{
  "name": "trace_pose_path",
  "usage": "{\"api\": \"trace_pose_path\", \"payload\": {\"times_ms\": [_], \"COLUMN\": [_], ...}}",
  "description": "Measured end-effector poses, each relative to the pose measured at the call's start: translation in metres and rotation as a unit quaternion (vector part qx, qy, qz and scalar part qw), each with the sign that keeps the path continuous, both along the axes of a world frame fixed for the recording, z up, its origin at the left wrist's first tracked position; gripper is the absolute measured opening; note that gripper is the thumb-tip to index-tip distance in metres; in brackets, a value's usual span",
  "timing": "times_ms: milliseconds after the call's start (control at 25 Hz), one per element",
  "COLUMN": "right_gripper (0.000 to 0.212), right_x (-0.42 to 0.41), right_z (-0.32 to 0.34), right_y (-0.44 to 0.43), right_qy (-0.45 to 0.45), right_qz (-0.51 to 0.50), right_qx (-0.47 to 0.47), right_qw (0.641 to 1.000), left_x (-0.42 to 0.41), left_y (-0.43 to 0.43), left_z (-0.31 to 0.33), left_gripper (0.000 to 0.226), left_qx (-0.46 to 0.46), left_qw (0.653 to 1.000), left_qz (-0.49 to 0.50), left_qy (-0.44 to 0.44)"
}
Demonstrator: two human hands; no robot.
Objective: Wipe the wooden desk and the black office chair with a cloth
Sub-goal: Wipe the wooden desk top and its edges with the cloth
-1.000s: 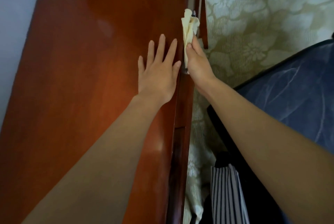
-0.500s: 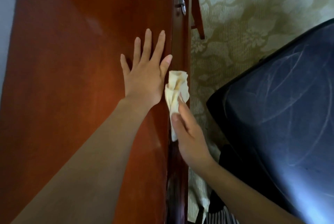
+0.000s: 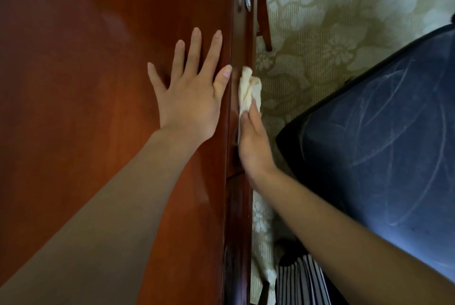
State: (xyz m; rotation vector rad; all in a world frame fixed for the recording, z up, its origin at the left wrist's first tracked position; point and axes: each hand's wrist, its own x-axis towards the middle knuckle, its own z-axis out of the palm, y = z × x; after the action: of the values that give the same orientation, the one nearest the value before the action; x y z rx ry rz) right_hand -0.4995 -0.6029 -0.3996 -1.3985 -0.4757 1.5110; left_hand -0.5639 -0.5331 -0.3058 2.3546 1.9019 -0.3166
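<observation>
Our left grip [image 3: 189,100] lay flat, fingers apart, on the worktop [image 3: 73,83]. Our right grip [image 3: 253,147] clamped cloth [image 3: 248,90] against worktop edge.

Left hand [image 3: 189,100] lies flat on the glossy wooden desk [image 3: 86,120] top

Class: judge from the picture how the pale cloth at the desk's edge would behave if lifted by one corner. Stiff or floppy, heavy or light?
Probably floppy: the cloth bunches in soft folds above the right hand. Likely light: it looks thin and small beside the hand.
</observation>
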Motion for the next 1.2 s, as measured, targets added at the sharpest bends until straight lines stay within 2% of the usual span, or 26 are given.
{"api": "trace_pose_path", "payload": {"times_ms": [160, 320, 480, 640, 1000, 1200], "right_gripper": [0.062, 0.055, 0.046, 0.047, 0.045, 0.044], "right_x": [0.016, 0.037, 0.034, 0.025, 0.019, 0.003], "right_z": [-0.020, -0.030, -0.024, -0.010, 0.008, -0.003], "right_y": [0.081, 0.124, 0.073, -0.002, -0.096, -0.132], "right_qy": [-0.048, -0.084, -0.117, -0.135, -0.132, -0.016], "right_qz": [0.013, 0.018, 0.057, 0.103, 0.171, 0.131], "right_qx": [0.007, -0.005, -0.014, -0.015, -0.066, -0.157], "right_qw": [0.999, 0.996, 0.991, 0.985, 0.974, 0.979], "left_x": [0.001, 0.000, -0.001, 0.000, 0.001, 0.001], "left_y": [0.000, 0.000, 0.000, 0.000, 0.000, 0.000], "left_z": [0.001, 0.000, -0.001, -0.001, 0.001, 0.002], "left_gripper": [0.054, 0.053, 0.052, 0.052, 0.052, 0.052], "left_qx": [-0.003, -0.007, -0.010, -0.012, -0.015, -0.015], "left_qw": [1.000, 1.000, 1.000, 1.000, 1.000, 1.000], "left_qz": [0.002, 0.006, 0.013, 0.013, 0.012, 0.009], "left_qy": [0.011, -0.010, -0.017, -0.010, -0.006, 0.003]}}
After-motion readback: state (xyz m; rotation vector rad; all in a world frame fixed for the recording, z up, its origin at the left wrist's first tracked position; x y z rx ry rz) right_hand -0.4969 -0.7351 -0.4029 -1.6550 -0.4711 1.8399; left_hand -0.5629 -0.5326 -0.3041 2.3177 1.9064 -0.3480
